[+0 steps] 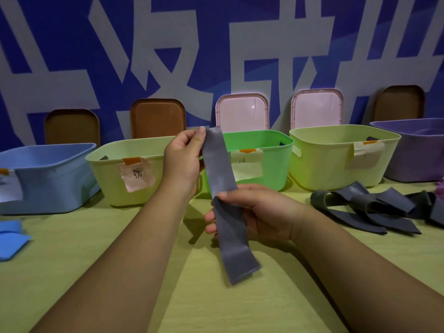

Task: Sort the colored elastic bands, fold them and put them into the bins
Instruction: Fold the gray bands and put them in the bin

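Note:
A long grey elastic band (219, 169) hangs in front of me, stretched flat. My left hand (185, 157) pinches its top end, raised before the green bin (271, 150). My right hand (254, 212) grips the band near its middle, thumb on top, and the lower end dangles over the table. A row of bins stands behind: blue (50, 174), pale yellow-green (115, 174), green, another pale yellow-green (336, 162) and purple (418, 155). More grey bands (370, 207) lie in a heap at the right.
Blue bands (9, 239) lie at the table's left edge. Brown and pink lids (242, 111) lean against the blue wall behind the bins. Paper labels are taped to the bin fronts. The yellow-green tabletop (168, 296) stretches toward me.

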Tool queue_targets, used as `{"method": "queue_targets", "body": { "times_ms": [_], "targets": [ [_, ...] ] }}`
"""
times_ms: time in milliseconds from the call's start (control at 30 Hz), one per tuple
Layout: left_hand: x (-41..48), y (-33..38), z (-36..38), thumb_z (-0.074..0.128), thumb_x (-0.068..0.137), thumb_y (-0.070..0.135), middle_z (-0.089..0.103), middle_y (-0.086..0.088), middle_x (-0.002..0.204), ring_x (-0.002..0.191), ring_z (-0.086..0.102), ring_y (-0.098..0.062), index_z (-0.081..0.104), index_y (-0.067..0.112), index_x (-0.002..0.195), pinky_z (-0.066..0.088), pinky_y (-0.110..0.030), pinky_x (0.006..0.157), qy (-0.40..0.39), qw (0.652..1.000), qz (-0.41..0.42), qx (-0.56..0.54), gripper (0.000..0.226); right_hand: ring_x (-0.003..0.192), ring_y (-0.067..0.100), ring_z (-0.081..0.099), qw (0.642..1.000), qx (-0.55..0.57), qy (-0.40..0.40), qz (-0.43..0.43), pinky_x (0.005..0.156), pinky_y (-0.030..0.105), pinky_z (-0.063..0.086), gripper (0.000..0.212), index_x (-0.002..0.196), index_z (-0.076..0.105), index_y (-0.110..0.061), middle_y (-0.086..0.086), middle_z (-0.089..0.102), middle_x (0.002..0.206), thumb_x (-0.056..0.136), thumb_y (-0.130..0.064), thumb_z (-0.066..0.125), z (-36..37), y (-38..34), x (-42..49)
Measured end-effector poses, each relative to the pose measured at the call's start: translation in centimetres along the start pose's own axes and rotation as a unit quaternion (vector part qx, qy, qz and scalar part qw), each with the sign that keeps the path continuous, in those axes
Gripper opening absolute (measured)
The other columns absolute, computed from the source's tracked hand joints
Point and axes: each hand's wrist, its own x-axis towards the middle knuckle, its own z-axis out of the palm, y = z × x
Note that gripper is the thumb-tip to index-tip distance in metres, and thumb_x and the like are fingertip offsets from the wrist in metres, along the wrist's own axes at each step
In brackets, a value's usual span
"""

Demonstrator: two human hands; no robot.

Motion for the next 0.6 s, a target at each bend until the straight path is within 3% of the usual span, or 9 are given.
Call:
{"method": "queue_targets", "body": {
  "times_ms": [67,267,400,467,533,600],
  "targets": [
    [-0.2,-0.1,-0.1,0.068,0.105,0.028,0.078,-0.001,0.096,0.09,0.07,-0.012,0.077,0.018,0.101,0.061,-0.032,0.076,-0.01,1.0,0.0,0.022,0.013,0.109,0.039,0.075,1.0,-0.017,0.009,0.009,0.101,0.051,0.061,0.019,0.116,0.066,-0.004,0.029,0.074,0.119,0.105,-0.019,0.064,-0.3,0.3,0.3],
    [-0.2,-0.3,-0.1,0.066,0.107,0.029,0.076,0.007,0.094,0.086,0.068,-0.004,0.071,0.024,0.104,0.057,-0.025,0.074,-0.02,0.989,0.088,0.119,0.008,0.107,0.034,0.075,0.999,-0.012,0.046,-0.019,0.092,0.04,0.064,0.027,0.118,0.07,0.004,0.028,0.075,0.118,0.105,-0.02,0.065,-0.4,0.7,0.9],
    [-0.8,-0.1,0.0,0.065,0.107,0.032,0.077,0.002,0.104,0.097,0.072,-0.009,0.07,0.021,0.111,0.06,-0.031,0.082,-0.044,0.983,0.108,0.14,0.012,0.077,0.017,0.067,0.984,-0.095,0.133,-0.068,0.069,0.022,0.053,0.025,0.094,0.073,-0.007,0.01,0.072,0.085,0.101,-0.031,0.072,-0.6,0.5,1.2],
    [-0.9,-0.2,0.0,0.065,0.107,0.032,0.076,0.002,0.105,0.101,0.073,-0.013,0.07,0.02,0.112,0.062,-0.036,0.087,-0.056,0.981,0.118,0.146,0.014,0.083,0.018,0.071,0.977,-0.105,0.15,-0.107,0.075,0.024,0.055,0.022,0.101,0.074,-0.005,0.011,0.076,0.09,0.102,-0.028,0.072,-0.9,0.3,1.5],
    [-1.0,-0.2,0.0,0.064,0.107,0.033,0.075,0.003,0.106,0.102,0.072,-0.013,0.069,0.021,0.114,0.062,-0.037,0.088,-0.067,0.977,0.126,0.161,0.015,0.097,0.022,0.074,0.968,-0.116,0.169,-0.147,0.088,0.038,0.057,0.028,0.118,0.076,-0.003,0.018,0.079,0.11,0.101,-0.025,0.073,-1.3,0.2,1.9],
    [-1.2,-0.2,0.1,0.063,0.108,0.033,0.073,0.006,0.105,0.101,0.07,-0.009,0.068,0.021,0.114,0.06,-0.031,0.087,-0.07,0.973,0.133,0.173,0.015,0.096,0.02,0.072,0.96,-0.133,0.185,-0.163,0.088,0.04,0.057,0.03,0.119,0.074,-0.001,0.016,0.078,0.106,0.101,-0.024,0.074,-1.4,0.2,2.0]
  ]
}}
